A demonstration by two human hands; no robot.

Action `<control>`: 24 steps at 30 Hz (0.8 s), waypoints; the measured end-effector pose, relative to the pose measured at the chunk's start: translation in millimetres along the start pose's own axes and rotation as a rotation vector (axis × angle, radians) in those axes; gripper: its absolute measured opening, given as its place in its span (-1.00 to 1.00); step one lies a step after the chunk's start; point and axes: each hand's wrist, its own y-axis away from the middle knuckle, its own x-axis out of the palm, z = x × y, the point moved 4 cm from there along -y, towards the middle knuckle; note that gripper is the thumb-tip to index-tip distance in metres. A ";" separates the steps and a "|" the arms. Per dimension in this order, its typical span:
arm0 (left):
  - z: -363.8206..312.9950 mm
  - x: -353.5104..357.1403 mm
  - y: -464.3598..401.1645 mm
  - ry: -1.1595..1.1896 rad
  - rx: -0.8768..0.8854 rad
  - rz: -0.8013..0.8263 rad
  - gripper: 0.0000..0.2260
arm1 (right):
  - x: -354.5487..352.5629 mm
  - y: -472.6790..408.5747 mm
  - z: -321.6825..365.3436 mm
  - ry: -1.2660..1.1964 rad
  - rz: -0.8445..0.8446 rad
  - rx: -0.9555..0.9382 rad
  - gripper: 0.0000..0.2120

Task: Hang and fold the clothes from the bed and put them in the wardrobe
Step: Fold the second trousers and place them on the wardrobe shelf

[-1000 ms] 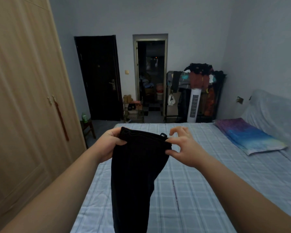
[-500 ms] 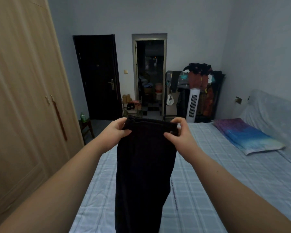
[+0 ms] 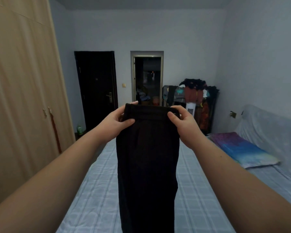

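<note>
Centrally, grip: a black pair of trousers of soft dark fabric (image 3: 147, 157) is held up by its waistband at the middle of the frame.
Left hand: the left hand (image 3: 115, 122) is curled round the left corner of the waistband, thumb laid across the front of the cloth, fingertips seen over the top edge.
Right hand: the right hand (image 3: 183, 123) is pinched on the right corner of the waistband, thumb in front, fingers behind.
Trousers: the cloth is hung straight down from both hands and is cut off by the lower edge of the frame; whether its lower end touches the bed cannot be told.
Bed: a bed covered with a pale blue checked sheet (image 3: 200, 190) is spread beneath and behind the trousers, across the lower half of the frame.
Pillow: a purple-and-blue pillow (image 3: 242, 148) is laid on the bed at the right.
Wardrobe: a light wooden wardrobe with closed doors (image 3: 23, 98) is seen along the left edge.
Background: a dark closed door (image 3: 96, 88) and an open doorway (image 3: 147, 78) are placed at centre; a clothes rack heaped with garments (image 3: 195, 96) is set to their right.
</note>
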 end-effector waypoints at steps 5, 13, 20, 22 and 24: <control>-33.3 7.2 -14.7 0.029 0.050 -0.024 -0.52 | -14.9 -15.4 29.5 -0.036 -0.026 0.023 -0.87; -79.0 14.8 -43.1 0.037 0.167 -0.175 -0.68 | -33.7 -31.4 87.8 0.060 0.118 -0.097 -0.68; -131.2 0.8 -74.7 0.104 0.231 -0.159 -0.53 | -59.9 -54.7 141.6 0.136 0.090 -0.112 -0.34; -139.6 -3.1 -81.0 0.128 0.241 -0.184 -0.53 | -65.7 -62.3 149.6 0.171 0.040 -0.117 -0.47; -142.9 -4.6 -86.6 0.110 0.216 -0.217 -0.69 | -67.3 -67.2 156.5 0.264 -0.001 -0.174 -0.78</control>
